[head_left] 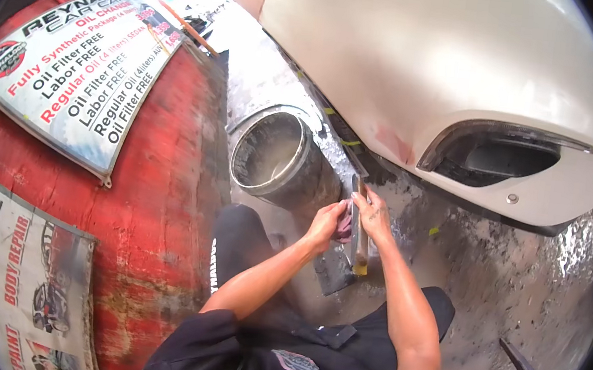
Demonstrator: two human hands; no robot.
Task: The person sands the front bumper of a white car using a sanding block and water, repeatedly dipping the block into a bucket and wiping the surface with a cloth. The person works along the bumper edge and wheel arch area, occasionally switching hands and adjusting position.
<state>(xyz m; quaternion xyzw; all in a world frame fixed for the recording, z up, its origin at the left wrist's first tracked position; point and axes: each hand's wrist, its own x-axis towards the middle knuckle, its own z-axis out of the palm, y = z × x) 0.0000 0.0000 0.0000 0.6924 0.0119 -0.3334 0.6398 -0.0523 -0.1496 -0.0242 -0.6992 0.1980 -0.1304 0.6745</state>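
Note:
My left hand [328, 221] is closed on a crumpled pinkish-purple cloth [343, 227], held against the side of a long, narrow, grey-and-brown strip [357, 243]. My right hand [374, 213] grips the upper part of that strip, which has a yellow patch at its lower end. Under it lies a dark flat piece [333, 279] on the wet, stained ground. Just beyond my hands, to the left, stands a grimy dark bucket [260, 188] with greyish murky contents.
A cream car bumper [489, 75] fills the upper right. On the left, a worn red wall [153, 242] carries two printed banners [90, 156]. An orange bar [190, 29] crosses the upper left. A dark angled piece [516, 363] lies at the lower right.

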